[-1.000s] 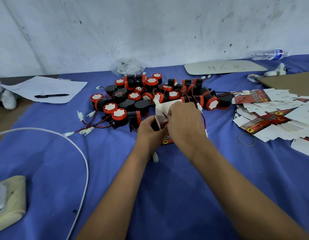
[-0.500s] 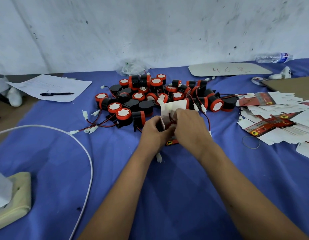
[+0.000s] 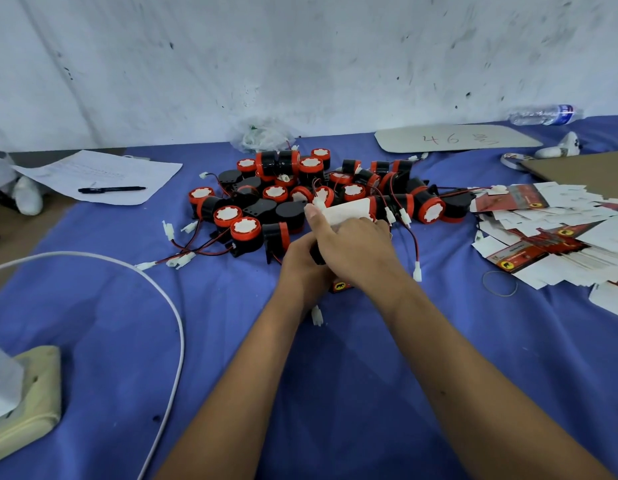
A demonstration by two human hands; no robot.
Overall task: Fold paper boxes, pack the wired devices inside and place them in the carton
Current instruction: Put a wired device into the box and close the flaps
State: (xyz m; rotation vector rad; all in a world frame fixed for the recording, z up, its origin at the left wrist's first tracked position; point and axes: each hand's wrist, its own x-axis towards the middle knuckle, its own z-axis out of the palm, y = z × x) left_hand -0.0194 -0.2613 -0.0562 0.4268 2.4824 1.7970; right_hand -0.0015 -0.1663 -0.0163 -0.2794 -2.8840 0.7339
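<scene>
Head view, left to right: a pen (image 3: 112,189) lies on a sheet of paper (image 3: 103,174), its writing too small to read. At the bench (image 3: 93,323) centre, the left hand (image 3: 302,268) grips a paper box (image 3: 347,211) from below while the right hand (image 3: 356,249) curls over its white flap. A white connector (image 3: 316,315) dangles beneath; I judge the wire could get pinched as the flap closes. Behind lie loose wired devices (image 3: 300,195). A card (image 3: 456,138) reads "46". Flat boxes (image 3: 550,237) carry a yellow emblem, text illegible.
</scene>
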